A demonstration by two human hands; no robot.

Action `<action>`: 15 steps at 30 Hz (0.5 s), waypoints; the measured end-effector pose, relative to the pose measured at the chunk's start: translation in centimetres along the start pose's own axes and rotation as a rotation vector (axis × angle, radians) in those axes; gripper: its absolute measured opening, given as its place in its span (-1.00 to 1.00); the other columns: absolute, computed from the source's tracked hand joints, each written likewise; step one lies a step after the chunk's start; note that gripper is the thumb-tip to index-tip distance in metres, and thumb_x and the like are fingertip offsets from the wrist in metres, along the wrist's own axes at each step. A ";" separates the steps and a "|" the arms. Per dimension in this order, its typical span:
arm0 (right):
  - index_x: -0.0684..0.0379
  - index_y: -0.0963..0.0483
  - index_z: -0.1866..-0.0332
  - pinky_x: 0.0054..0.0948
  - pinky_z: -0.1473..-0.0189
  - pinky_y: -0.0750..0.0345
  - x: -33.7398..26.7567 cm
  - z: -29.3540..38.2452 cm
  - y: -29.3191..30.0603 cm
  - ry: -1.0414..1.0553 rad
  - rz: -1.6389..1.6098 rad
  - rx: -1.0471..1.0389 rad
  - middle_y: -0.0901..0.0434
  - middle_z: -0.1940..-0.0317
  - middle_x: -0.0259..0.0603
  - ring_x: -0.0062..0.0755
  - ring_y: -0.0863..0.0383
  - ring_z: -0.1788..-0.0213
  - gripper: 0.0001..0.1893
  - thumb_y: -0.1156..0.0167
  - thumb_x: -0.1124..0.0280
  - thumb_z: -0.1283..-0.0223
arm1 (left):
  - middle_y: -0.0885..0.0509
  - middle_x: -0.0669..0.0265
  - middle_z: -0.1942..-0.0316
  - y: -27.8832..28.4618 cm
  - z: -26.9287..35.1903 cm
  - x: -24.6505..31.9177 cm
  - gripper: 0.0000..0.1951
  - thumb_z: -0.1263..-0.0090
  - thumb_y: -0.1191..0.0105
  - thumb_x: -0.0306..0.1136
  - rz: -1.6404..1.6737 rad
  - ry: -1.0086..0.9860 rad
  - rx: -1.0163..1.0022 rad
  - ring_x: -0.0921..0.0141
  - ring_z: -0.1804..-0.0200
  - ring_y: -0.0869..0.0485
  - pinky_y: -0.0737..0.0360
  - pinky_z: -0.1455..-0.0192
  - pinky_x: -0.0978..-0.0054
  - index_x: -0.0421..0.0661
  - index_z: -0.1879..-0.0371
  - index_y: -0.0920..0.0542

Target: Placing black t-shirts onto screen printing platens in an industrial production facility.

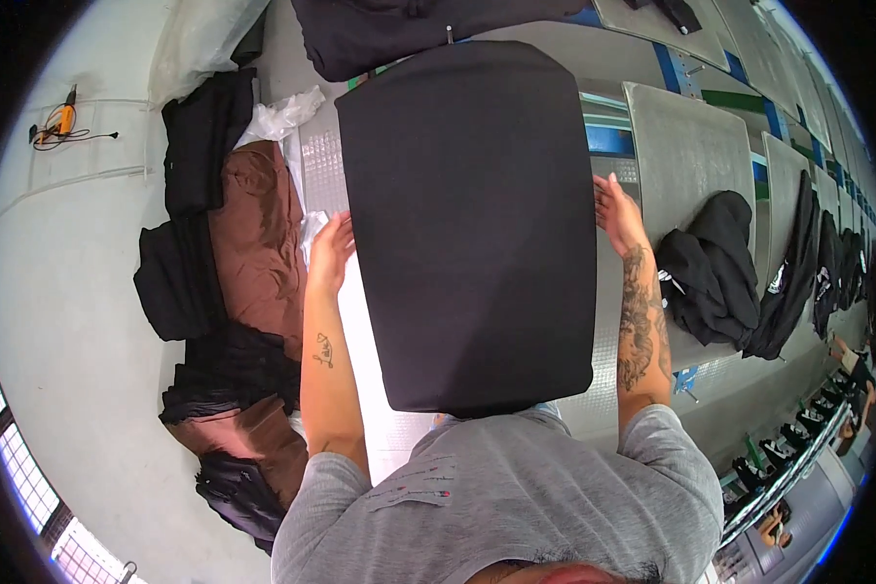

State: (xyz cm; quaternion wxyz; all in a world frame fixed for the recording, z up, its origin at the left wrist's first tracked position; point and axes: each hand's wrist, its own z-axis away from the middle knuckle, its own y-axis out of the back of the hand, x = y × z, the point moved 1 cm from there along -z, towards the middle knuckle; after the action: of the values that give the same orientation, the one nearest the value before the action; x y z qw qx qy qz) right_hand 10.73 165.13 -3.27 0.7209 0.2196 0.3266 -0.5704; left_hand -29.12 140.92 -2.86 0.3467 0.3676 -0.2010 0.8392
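Note:
A black cloth garment lies stretched smooth over a flat board in front of me, its edges wrapped over the board's rim. My left hand is at the left edge, with the fingertips partly hidden behind the cloth. On the opposite side, my right hand is beside the right edge with its thumb up, and some fingertips reach the cloth or pass behind it. No fold of cloth shows pinched in either hand. The garment's near end hangs close to my grey shirt.
More black cloth lies beyond the board. Stacked black garments and brown cloth line the left wall. To the right, bare metal boards stand in a row, with black garments hanging from several. Other people are far right.

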 end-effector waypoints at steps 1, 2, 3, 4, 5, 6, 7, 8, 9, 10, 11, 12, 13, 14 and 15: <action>0.25 -0.14 -0.27 -0.34 -0.22 -0.22 -0.4 0.2 -0.6 0.032 -0.041 -0.147 -0.27 -0.19 -0.12 -0.38 -0.28 -0.19 -0.30 0.07 -0.11 -0.22 | -0.48 0.20 -0.09 -1.0 0.7 0.5 -0.49 -0.39 0.20 -0.03 0.220 -0.044 -0.240 0.26 -0.13 -0.43 -0.33 -0.18 0.36 -0.20 -0.13 -0.36; 0.25 -0.06 -0.31 -0.32 -0.29 -0.14 -0.7 0.3 -1.2 0.047 -0.057 -0.354 -0.18 -0.26 -0.10 -0.35 -0.18 -0.29 -0.26 0.08 -0.13 -0.22 | -0.48 0.20 -0.09 -1.6 1.0 1.0 -0.49 -0.39 0.20 -0.03 0.197 -0.025 -0.180 0.26 -0.13 -0.43 -0.33 -0.18 0.36 -0.20 -0.13 -0.36; 0.25 -0.06 -0.31 -0.32 -0.29 -0.14 -1.0 0.2 -1.5 0.069 -0.080 -0.302 -0.18 -0.26 -0.10 -0.35 -0.18 -0.29 -0.26 0.08 -0.13 -0.22 | -0.45 0.19 -0.12 -2.2 0.9 1.5 -0.43 -0.38 0.21 0.03 0.248 0.003 -0.230 0.27 -0.17 -0.40 -0.30 -0.22 0.35 -0.22 -0.17 -0.32; 0.26 -0.04 -0.32 -0.31 -0.28 -0.16 -1.2 0.0 -1.8 0.007 -0.167 -0.368 -0.17 -0.27 -0.09 -0.34 -0.18 -0.29 -0.26 0.10 -0.13 -0.22 | -0.42 0.17 -0.15 -2.7 0.6 2.1 -0.37 -0.37 0.22 0.09 0.292 0.009 -0.332 0.29 -0.20 -0.37 -0.27 -0.25 0.35 -0.23 -0.20 -0.27; 0.26 -0.03 -0.32 -0.29 -0.27 -0.19 -1.4 -0.2 -2.0 -0.058 -0.252 -0.434 -0.16 -0.28 -0.09 -0.33 -0.17 -0.30 -0.25 0.12 -0.14 -0.22 | -0.42 0.17 -0.15 -2.7 0.4 2.4 -0.37 -0.37 0.22 0.09 0.298 0.019 -0.282 0.29 -0.20 -0.37 -0.27 -0.25 0.35 -0.23 -0.20 -0.27; 0.27 -0.01 -0.33 -0.28 -0.26 -0.22 -1.5 -0.4 -2.0 -0.140 -0.341 -0.425 -0.15 -0.28 -0.08 -0.31 -0.16 -0.31 -0.24 0.14 -0.15 -0.23 | -0.42 0.16 -0.15 -2.7 0.1 2.6 -0.35 -0.35 0.22 0.11 0.386 0.108 -0.378 0.29 -0.20 -0.37 -0.27 -0.25 0.33 -0.24 -0.19 -0.27; 0.27 -0.01 -0.33 -0.28 -0.26 -0.22 -1.7 -0.6 -2.0 -0.133 -0.335 -0.501 -0.15 -0.28 -0.08 -0.31 -0.16 -0.31 -0.24 0.14 -0.15 -0.23 | -0.41 0.15 -0.15 -2.5 -0.2 2.6 -0.32 -0.34 0.21 0.14 0.487 0.244 -0.397 0.28 -0.19 -0.38 -0.27 -0.25 0.32 -0.26 -0.19 -0.27; 0.27 -0.07 -0.30 -0.28 -0.22 -0.28 -1.8 -0.7 -2.1 -0.170 -0.399 -0.590 -0.23 -0.23 -0.09 -0.31 -0.25 -0.25 -0.26 0.15 -0.15 -0.23 | -0.41 0.15 -0.15 -2.3 -0.6 2.6 -0.32 -0.34 0.21 0.14 0.476 0.204 -0.469 0.28 -0.19 -0.38 -0.27 -0.25 0.32 -0.26 -0.19 -0.27; 0.27 -0.14 -0.27 -0.27 -0.17 -0.35 -1.9 -0.7 -2.1 -0.243 -0.456 -0.597 -0.31 -0.18 -0.10 -0.31 -0.34 -0.19 -0.28 0.16 -0.16 -0.23 | -0.41 0.15 -0.15 -2.1 -0.9 2.4 -0.28 -0.31 0.21 0.18 0.519 0.213 -0.502 0.26 -0.20 -0.38 -0.27 -0.25 0.31 -0.26 -0.19 -0.27; 0.27 -0.14 -0.27 -0.27 -0.17 -0.35 -2.1 -0.8 -2.2 -0.212 -0.466 -0.677 -0.31 -0.18 -0.10 -0.31 -0.34 -0.19 -0.28 0.16 -0.16 -0.23 | -0.41 0.14 -0.15 -1.9 -1.2 2.2 -0.25 -0.29 0.21 0.23 0.577 0.264 -0.542 0.25 -0.20 -0.37 -0.27 -0.25 0.30 -0.27 -0.18 -0.27; 0.27 -0.20 -0.23 -0.29 -0.13 -0.38 -2.4 -1.0 -2.3 -0.233 -0.451 -0.623 -0.36 -0.14 -0.12 -0.32 -0.39 -0.14 -0.31 0.13 -0.15 -0.23 | -0.41 0.14 -0.15 -1.7 -1.6 2.0 -0.25 -0.29 0.21 0.23 0.561 0.225 -0.534 0.25 -0.20 -0.37 -0.27 -0.25 0.30 -0.27 -0.18 -0.27; 0.27 -0.27 -0.19 -0.30 -0.10 -0.42 -2.6 -1.3 -2.5 -0.292 -0.424 -0.513 -0.41 -0.09 -0.13 -0.32 -0.45 -0.08 -0.34 0.10 -0.13 -0.22 | -0.40 0.13 -0.16 -1.6 -1.9 1.8 -0.21 -0.26 0.21 0.26 0.592 0.245 -0.549 0.23 -0.20 -0.37 -0.27 -0.25 0.28 -0.28 -0.18 -0.27; 0.27 -0.27 -0.19 -0.30 -0.10 -0.42 -3.1 -1.7 -3.0 -0.256 -0.439 -0.571 -0.41 -0.09 -0.13 -0.32 -0.45 -0.08 -0.34 0.10 -0.13 -0.22 | -0.40 0.11 -0.16 -1.6 -2.4 1.7 -0.18 -0.23 0.21 0.30 0.626 0.291 -0.520 0.21 -0.21 -0.36 -0.27 -0.25 0.26 -0.28 -0.18 -0.27; 0.24 -0.29 -0.18 -0.29 -0.11 -0.41 -3.8 -2.4 -3.4 -0.258 -0.298 -0.439 -0.41 -0.10 -0.14 -0.32 -0.43 -0.10 -0.36 0.07 -0.12 -0.21 | -0.40 0.11 -0.16 -1.7 -2.9 1.8 -0.18 -0.23 0.21 0.30 0.622 0.268 -0.559 0.21 -0.21 -0.36 -0.27 -0.25 0.26 -0.28 -0.18 -0.27; 0.22 -0.31 -0.17 -0.27 -0.12 -0.39 -4.6 -3.3 -3.9 -0.258 -0.163 -0.317 -0.41 -0.11 -0.15 -0.32 -0.41 -0.12 -0.38 0.03 -0.10 -0.20 | -0.38 0.10 -0.17 -2.0 -3.6 2.1 -0.16 -0.21 0.22 0.32 0.598 0.256 -0.525 0.20 -0.21 -0.35 -0.26 -0.26 0.24 -0.28 -0.19 -0.25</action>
State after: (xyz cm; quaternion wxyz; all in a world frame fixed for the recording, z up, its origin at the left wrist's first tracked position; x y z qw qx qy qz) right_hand 5.67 169.52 -1.99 0.7339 0.0015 0.3339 -0.5915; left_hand -30.47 145.32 -3.44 0.1919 0.0850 -0.4614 0.8620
